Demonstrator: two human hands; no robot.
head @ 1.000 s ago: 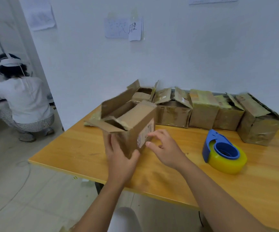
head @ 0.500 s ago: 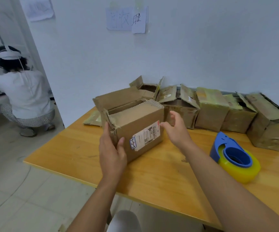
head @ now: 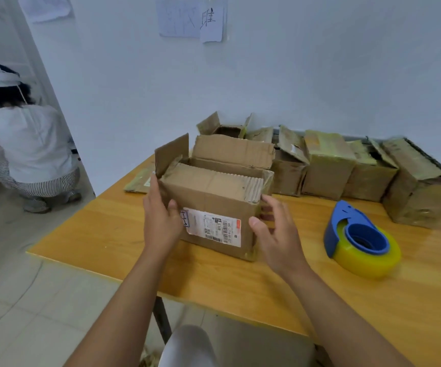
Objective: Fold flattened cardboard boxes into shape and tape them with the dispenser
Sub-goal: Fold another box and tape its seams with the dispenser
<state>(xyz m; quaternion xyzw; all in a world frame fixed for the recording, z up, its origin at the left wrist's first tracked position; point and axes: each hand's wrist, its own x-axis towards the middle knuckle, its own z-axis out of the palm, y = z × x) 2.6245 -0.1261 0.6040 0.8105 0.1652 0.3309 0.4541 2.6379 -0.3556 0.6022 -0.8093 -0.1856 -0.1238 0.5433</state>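
Observation:
A brown cardboard box [head: 214, 192] with a white shipping label [head: 211, 227] on its near face stands on the wooden table [head: 103, 234]. Its near top flap lies folded down, while the left flap [head: 171, 153] and the far flap [head: 232, 152] stand up. My left hand [head: 161, 223] presses flat against the box's left side, thumb on the front face. My right hand [head: 275, 234] is spread at the box's right front corner, fingertips touching the right side. The blue tape dispenser [head: 359, 239] with its yellowish roll lies on the table to the right, apart from both hands.
A row of several taped and half-open boxes [head: 325, 168] lines the wall behind. A flattened cardboard piece [head: 140, 182] lies at the table's back left corner. A person in white [head: 29, 144] crouches on the floor to the left. The table's edge runs close below my hands.
The box has been turned so that its labelled face points at me and set square on the table. My right hand came from the far right side to the near right corner.

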